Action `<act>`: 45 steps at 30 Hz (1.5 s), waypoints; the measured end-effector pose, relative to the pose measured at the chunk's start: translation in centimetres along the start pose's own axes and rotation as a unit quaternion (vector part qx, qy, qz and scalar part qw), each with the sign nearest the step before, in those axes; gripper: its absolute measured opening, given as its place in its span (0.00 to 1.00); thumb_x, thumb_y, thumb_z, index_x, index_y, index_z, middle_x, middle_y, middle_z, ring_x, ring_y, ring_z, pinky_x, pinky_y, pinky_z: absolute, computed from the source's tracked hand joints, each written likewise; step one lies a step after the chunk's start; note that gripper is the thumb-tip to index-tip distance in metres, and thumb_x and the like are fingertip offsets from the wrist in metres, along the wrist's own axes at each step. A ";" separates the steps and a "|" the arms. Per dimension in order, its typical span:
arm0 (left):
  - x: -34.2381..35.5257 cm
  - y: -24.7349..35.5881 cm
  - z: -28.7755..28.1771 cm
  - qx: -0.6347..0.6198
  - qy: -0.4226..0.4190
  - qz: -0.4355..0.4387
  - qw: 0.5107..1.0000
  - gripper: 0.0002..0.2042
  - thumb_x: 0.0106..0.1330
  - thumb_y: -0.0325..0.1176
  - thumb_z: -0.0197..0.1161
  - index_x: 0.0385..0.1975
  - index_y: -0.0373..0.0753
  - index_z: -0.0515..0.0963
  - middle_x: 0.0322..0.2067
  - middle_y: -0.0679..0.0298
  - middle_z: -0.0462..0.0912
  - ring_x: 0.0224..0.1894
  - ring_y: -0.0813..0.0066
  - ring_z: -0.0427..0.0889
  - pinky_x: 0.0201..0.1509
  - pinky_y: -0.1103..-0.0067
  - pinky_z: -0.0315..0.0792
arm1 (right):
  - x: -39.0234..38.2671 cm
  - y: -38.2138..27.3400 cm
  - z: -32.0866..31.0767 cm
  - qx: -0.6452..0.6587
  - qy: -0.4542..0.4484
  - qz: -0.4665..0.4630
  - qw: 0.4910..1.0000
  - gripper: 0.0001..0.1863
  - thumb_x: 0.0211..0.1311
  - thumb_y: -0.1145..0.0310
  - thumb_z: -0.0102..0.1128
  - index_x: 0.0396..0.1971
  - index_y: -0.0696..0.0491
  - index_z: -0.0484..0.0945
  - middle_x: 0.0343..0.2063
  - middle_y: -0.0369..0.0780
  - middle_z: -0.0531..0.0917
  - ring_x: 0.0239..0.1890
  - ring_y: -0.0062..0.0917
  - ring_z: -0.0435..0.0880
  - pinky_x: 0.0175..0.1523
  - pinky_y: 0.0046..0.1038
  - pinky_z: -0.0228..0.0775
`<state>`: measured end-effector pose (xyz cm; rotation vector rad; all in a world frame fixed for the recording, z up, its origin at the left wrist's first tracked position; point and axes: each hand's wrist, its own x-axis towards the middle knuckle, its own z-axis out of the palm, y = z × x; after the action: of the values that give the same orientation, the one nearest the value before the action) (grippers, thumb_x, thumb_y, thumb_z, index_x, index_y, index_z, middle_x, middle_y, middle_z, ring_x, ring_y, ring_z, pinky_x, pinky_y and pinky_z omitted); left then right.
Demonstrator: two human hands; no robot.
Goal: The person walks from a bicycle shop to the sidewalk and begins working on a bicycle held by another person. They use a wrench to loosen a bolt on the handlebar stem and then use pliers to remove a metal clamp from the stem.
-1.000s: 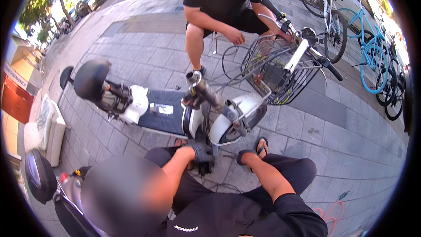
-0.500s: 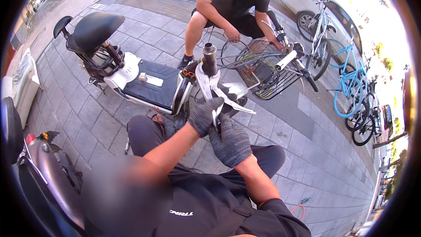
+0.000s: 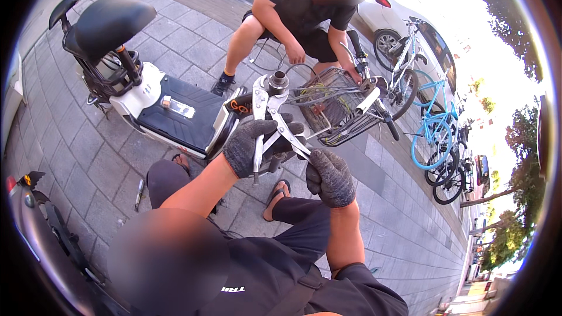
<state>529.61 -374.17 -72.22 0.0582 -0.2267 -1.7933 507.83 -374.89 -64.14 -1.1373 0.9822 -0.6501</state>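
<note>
Large silver locking pliers (image 3: 273, 109) sit with their jaws at the upright metal steering tube (image 3: 278, 81) of a small electric scooter. The handles of the pliers are spread apart. My left hand (image 3: 246, 147), in a dark grey knit glove, is closed around the left handle. My right hand (image 3: 332, 178), gloved alike, closes on the end of the other handle, lower right of the tube. The scooter's black footboard (image 3: 175, 108) and white body lie left of the tube. Part of the tube's lower end is hidden behind my left hand and the pliers.
Across from me a crouching person (image 3: 310, 17) has a hand at the detached handlebar (image 3: 370, 99) and its wire basket (image 3: 328, 96), with cables running toward the tube. A slim tool (image 3: 140, 194) lies on the paving at left. Parked bicycles (image 3: 433, 134) stand far right.
My right hand has moved right, away from my left hand, onto the end of the handle. My left hand has risen slightly on its handle. The whole view has shifted a little.
</note>
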 end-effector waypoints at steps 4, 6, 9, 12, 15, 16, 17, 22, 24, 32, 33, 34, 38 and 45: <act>0.1 0.7 0.9 -0.032 -0.023 -0.019 0.999 0.26 0.68 0.35 0.61 0.63 0.29 0.69 0.60 0.42 0.77 0.60 0.48 0.80 0.58 0.55 0.80 | 0.2 0.2 0.9 0.029 0.058 -0.004 0.998 0.15 0.74 0.60 0.56 0.35 0.58 0.78 0.13 0.30 0.64 0.11 0.15 0.61 0.16 0.21 0.54; 0.3 0.8 1.4 -0.025 0.000 -0.021 0.999 0.26 0.68 0.37 0.61 0.63 0.30 0.69 0.59 0.43 0.77 0.56 0.48 0.82 0.53 0.56 0.82 | 0.2 -0.2 1.2 0.021 0.068 -0.010 0.997 0.16 0.74 0.59 0.56 0.36 0.59 0.79 0.12 0.31 0.65 0.11 0.16 0.61 0.15 0.21 0.53; 0.6 0.5 2.0 -0.052 -0.007 -0.023 0.998 0.25 0.69 0.39 0.60 0.62 0.31 0.71 0.58 0.44 0.79 0.51 0.49 0.85 0.47 0.56 0.83 | 0.1 -0.7 1.4 0.016 0.066 -0.010 0.998 0.18 0.74 0.58 0.55 0.37 0.61 0.80 0.11 0.31 0.65 0.09 0.17 0.61 0.14 0.22 0.53; 0.8 0.1 2.3 -0.067 -0.036 0.000 0.997 0.23 0.69 0.40 0.60 0.59 0.31 0.73 0.52 0.46 0.82 0.49 0.47 0.86 0.41 0.56 0.85 | 0.1 -0.6 1.3 0.014 0.070 -0.024 0.997 0.17 0.74 0.59 0.55 0.36 0.60 0.79 0.11 0.33 0.68 0.10 0.17 0.63 0.14 0.22 0.53; 0.9 0.0 2.3 -0.048 -0.017 0.003 0.999 0.23 0.69 0.39 0.59 0.58 0.31 0.73 0.49 0.48 0.82 0.50 0.46 0.86 0.38 0.55 0.85 | 0.1 -0.1 1.3 0.041 0.072 -0.028 0.996 0.15 0.74 0.61 0.55 0.34 0.58 0.78 0.12 0.33 0.70 0.10 0.17 0.66 0.15 0.21 0.54; 0.9 -0.1 2.3 -0.044 -0.007 0.005 0.999 0.22 0.69 0.39 0.59 0.58 0.31 0.73 0.48 0.48 0.82 0.50 0.46 0.85 0.38 0.54 0.85 | 0.0 0.1 1.4 0.027 0.080 -0.034 0.996 0.18 0.75 0.58 0.54 0.36 0.60 0.79 0.11 0.33 0.68 0.09 0.18 0.64 0.14 0.22 0.54; 1.0 -0.1 2.3 -0.042 0.004 0.007 0.999 0.22 0.69 0.39 0.59 0.57 0.31 0.73 0.48 0.48 0.82 0.51 0.45 0.85 0.37 0.54 0.85 | 0.0 0.2 1.5 0.014 0.089 -0.041 0.995 0.21 0.75 0.56 0.53 0.38 0.62 0.80 0.10 0.33 0.66 0.08 0.19 0.62 0.14 0.22 0.54; 1.3 -0.6 2.2 -0.070 -0.037 0.020 0.997 0.19 0.67 0.37 0.60 0.54 0.34 0.72 0.42 0.52 0.80 0.51 0.44 0.82 0.34 0.48 0.84 | -0.8 0.0 2.1 0.008 0.071 -0.043 0.997 0.17 0.76 0.59 0.54 0.34 0.59 0.79 0.12 0.34 0.71 0.11 0.18 0.68 0.17 0.23 0.58; 1.5 -0.7 2.2 -0.078 -0.002 0.027 0.997 0.19 0.66 0.36 0.60 0.54 0.33 0.72 0.41 0.52 0.80 0.51 0.45 0.82 0.34 0.47 0.84 | -1.1 0.0 2.4 0.004 0.065 -0.052 0.996 0.16 0.76 0.61 0.54 0.32 0.58 0.79 0.13 0.34 0.74 0.13 0.18 0.71 0.18 0.23 0.60; 1.7 -0.3 2.0 -0.069 -0.076 0.024 0.994 0.17 0.63 0.33 0.60 0.50 0.32 0.75 0.40 0.52 0.79 0.50 0.47 0.82 0.30 0.49 0.85 | -1.8 0.9 1.1 0.048 0.030 0.003 0.998 0.28 0.73 0.49 0.55 0.47 0.64 0.79 0.18 0.42 0.79 0.18 0.27 0.79 0.21 0.27 0.70; 1.8 -0.3 1.8 -0.088 -0.094 0.016 0.992 0.18 0.63 0.33 0.60 0.51 0.32 0.74 0.40 0.51 0.79 0.49 0.47 0.82 0.34 0.51 0.86 | -2.1 1.4 1.1 0.064 -0.028 0.013 0.997 0.28 0.73 0.49 0.55 0.49 0.65 0.78 0.22 0.43 0.81 0.22 0.28 0.81 0.25 0.28 0.73; 1.8 -0.4 1.7 -0.086 -0.075 0.014 0.993 0.18 0.63 0.33 0.60 0.51 0.33 0.73 0.40 0.52 0.79 0.49 0.47 0.82 0.36 0.52 0.86 | -2.4 1.8 1.3 0.082 -0.063 0.038 0.994 0.29 0.73 0.49 0.55 0.50 0.66 0.77 0.25 0.45 0.83 0.25 0.30 0.83 0.28 0.30 0.76; 1.8 -0.3 1.4 -0.067 -0.064 0.014 0.996 0.18 0.65 0.34 0.58 0.53 0.35 0.70 0.42 0.54 0.76 0.52 0.50 0.79 0.38 0.55 0.85 | -2.1 4.2 4.0 0.112 -0.285 0.063 0.950 0.24 0.78 0.57 0.52 0.57 0.64 0.75 0.42 0.45 0.85 0.38 0.31 0.87 0.41 0.33 0.81; 1.6 0.3 2.1 -0.062 -0.084 -0.006 0.994 0.19 0.64 0.35 0.60 0.52 0.33 0.74 0.42 0.52 0.80 0.49 0.48 0.83 0.41 0.53 0.84 | -0.3 6.1 7.3 0.445 -0.289 0.217 0.819 0.23 0.72 0.58 0.60 0.55 0.61 0.77 0.44 0.48 0.83 0.40 0.37 0.87 0.43 0.38 0.80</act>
<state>529.19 -375.53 -69.98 -0.1814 -0.2355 -1.8218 513.94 -369.48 -69.12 -0.2020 0.2871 -0.2772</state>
